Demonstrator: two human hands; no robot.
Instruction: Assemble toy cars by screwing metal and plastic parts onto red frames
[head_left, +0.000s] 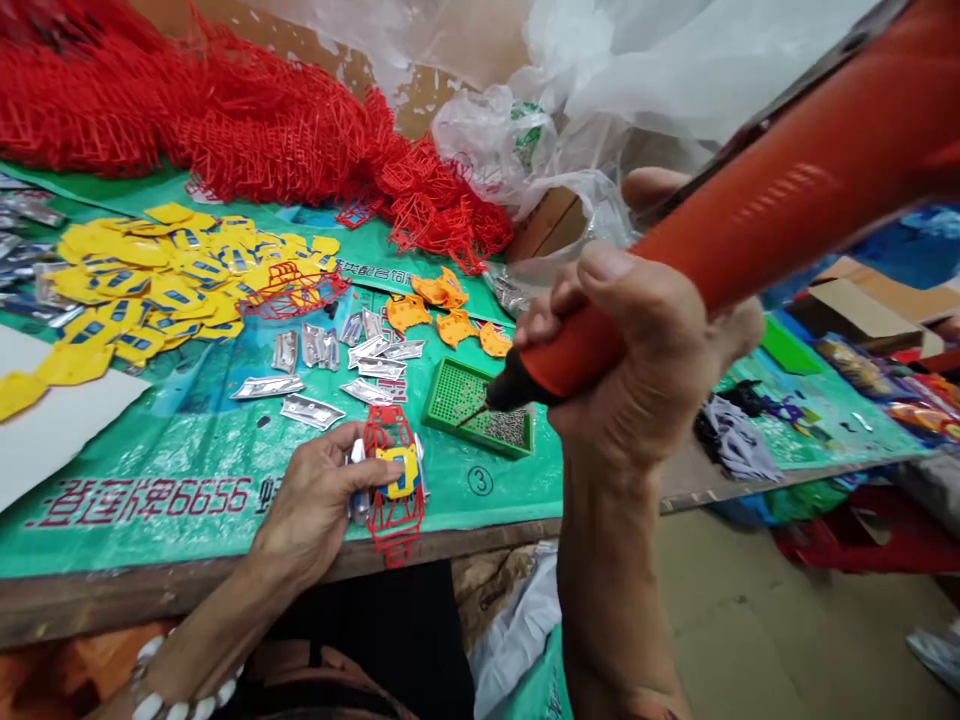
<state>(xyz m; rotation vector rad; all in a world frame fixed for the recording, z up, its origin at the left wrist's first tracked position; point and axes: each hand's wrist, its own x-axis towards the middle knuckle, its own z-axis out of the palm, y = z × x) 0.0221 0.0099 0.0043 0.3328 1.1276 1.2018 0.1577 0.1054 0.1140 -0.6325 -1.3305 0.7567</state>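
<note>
My left hand grips a red plastic frame at the table's front edge. A yellow plastic piece sits on the frame under my thumb, with silvery parts along its sides. My right hand is wrapped round a red electric screwdriver with a black nose. Its thin bit points down into a green tray of small screws; whether the tip carries a screw is too small to tell.
Loose silvery parts and orange pieces lie behind my hands. Yellow pieces are heaped at the left, with a long pile of red frames behind. Plastic bags stand at the back. Grey straps lie at the right.
</note>
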